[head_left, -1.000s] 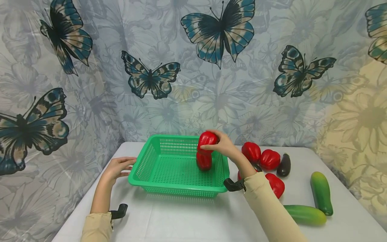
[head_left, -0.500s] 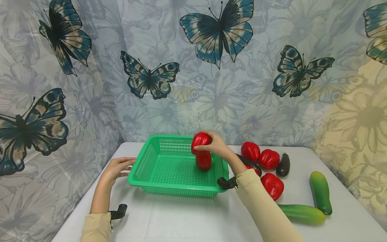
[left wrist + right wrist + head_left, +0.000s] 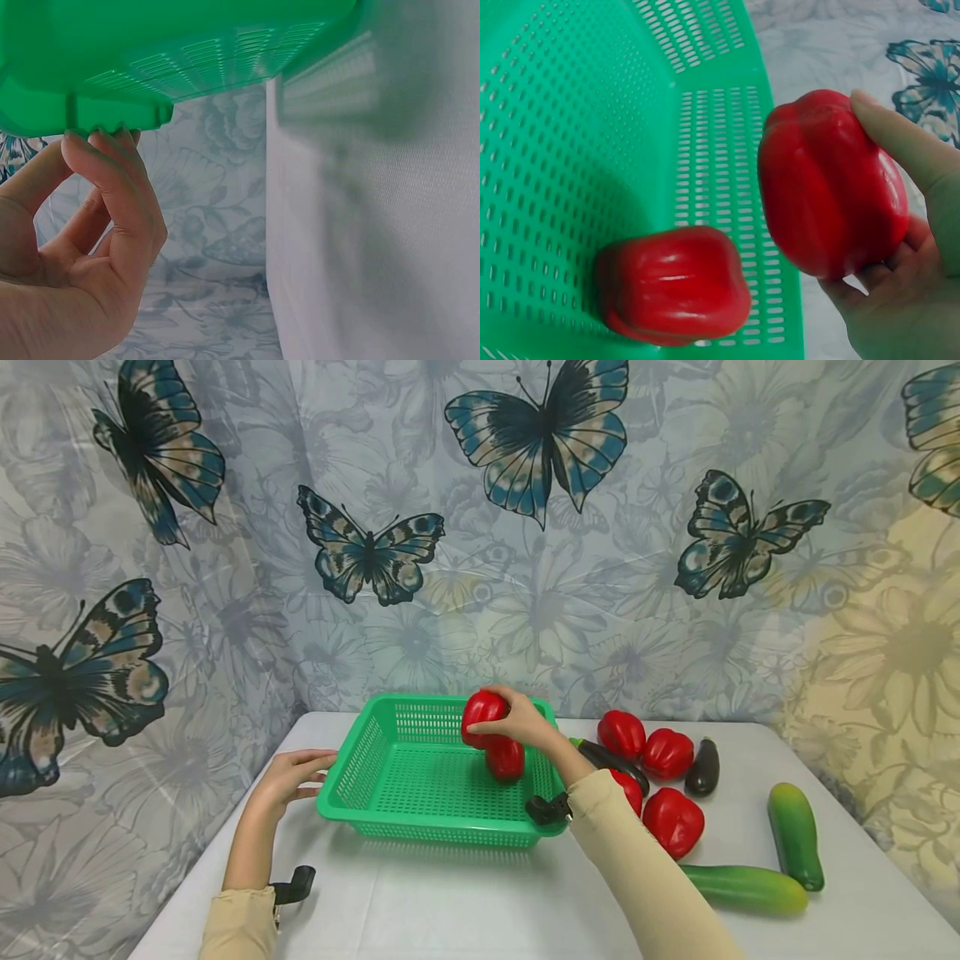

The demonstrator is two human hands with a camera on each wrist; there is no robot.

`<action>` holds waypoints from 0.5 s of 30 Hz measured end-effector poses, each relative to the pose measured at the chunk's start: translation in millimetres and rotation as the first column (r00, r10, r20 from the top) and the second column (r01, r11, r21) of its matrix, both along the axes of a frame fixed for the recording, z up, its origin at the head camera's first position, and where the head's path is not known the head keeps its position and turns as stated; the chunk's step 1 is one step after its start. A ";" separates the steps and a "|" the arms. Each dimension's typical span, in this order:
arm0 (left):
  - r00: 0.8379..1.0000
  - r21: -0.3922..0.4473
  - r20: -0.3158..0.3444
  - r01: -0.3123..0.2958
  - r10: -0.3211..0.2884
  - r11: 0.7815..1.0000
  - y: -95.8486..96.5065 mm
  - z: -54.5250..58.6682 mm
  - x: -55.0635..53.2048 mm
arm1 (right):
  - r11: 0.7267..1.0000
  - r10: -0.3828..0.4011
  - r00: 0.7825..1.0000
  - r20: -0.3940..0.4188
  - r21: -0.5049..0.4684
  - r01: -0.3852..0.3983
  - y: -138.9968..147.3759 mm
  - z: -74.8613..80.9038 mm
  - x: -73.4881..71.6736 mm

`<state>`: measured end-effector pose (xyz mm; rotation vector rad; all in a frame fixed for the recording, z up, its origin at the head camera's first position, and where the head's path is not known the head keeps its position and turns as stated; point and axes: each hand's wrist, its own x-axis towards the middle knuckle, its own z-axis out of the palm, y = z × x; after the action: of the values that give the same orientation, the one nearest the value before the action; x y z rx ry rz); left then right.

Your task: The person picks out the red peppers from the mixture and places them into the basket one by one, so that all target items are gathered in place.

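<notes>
1. Your right grip [image 3: 517, 720] holds one pepper [image 3: 480, 718] above the basket [image 3: 442, 832], near its far side; the glossy skin could slip if you loosen early.
2. Lowered carelessly, it may hit the other pepper [image 3: 506, 762] and roll.
3. Your left grip [image 3: 288, 777] only touches the basket with fingertips, so a bump could shift it.

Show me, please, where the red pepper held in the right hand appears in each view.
Head: the held pepper is near the centre, slightly below mid-height.
Left wrist: not in it.
Right wrist: right of centre, at mid-height.
Shared landmark: the green basket, in all three views.
</notes>
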<state>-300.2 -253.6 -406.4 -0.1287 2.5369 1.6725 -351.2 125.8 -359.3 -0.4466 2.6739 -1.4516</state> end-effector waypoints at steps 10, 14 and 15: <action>1.000 0.002 0.003 -0.003 0.002 1.000 -1.2 -0.2 -0.9 | 0.999 0.035 0.999 0.022 0.000 -0.035 -11.2 -4.5 -4.7; 1.000 0.001 0.002 0.001 -0.001 1.000 -1.2 -0.4 -0.9 | 0.999 0.046 0.999 0.021 0.017 -0.046 -12.3 -7.8 -6.5; 1.000 -0.001 0.003 0.003 -0.003 1.000 -1.2 -0.4 -1.0 | 0.999 0.049 0.999 0.023 0.018 -0.050 -12.3 -9.0 -7.2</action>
<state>-301.3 -254.9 -406.7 -0.1270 2.5348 1.6689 -358.4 113.4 -368.3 -0.4882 2.6368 -1.4088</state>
